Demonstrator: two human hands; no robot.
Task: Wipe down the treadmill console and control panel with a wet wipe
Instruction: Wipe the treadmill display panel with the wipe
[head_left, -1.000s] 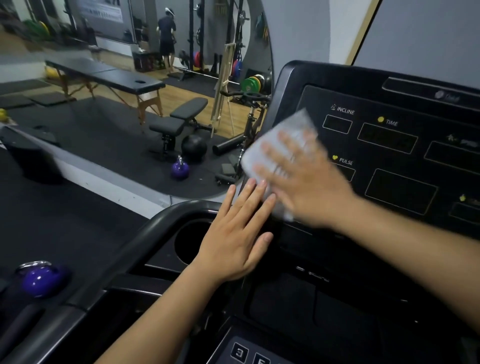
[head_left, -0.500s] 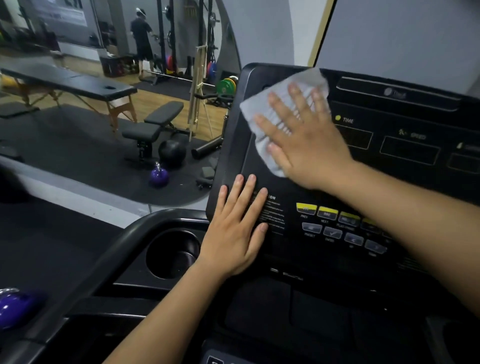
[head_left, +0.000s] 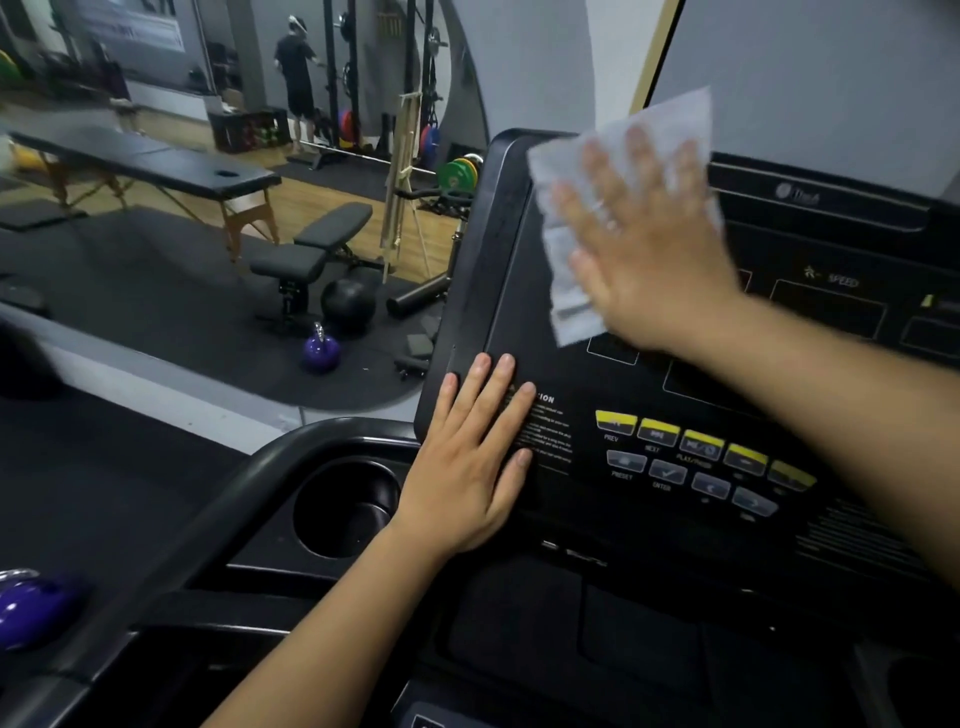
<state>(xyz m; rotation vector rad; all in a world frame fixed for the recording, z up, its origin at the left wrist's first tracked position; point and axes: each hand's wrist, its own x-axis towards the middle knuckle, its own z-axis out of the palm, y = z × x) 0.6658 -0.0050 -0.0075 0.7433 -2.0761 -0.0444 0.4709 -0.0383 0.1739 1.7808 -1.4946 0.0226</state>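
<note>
Wet wipe (head_left: 563, 280) lies flat on the upper left of the treadmill console (head_left: 519, 301), under the spread fingers (head_left: 639, 171) of the right hand (head_left: 654, 260), which presses it to the face. Its edges stick out beyond the fingertips, above and to the left. Left hand (head_left: 467, 462) rests below, fingers straight and close together. Wiping the display looks like the step in hand; the next move probably calls for sweeping down to the control panel (head_left: 691, 462), just right of the left fingertips. Counted: one wipe, two hands, five yellow keys, four grey keys, one cup holder (head_left: 343, 506).

Grey walls, black rubber floor (head_left: 130, 291), massage table (head_left: 156, 169), weight bench (head_left: 311, 244)
</note>
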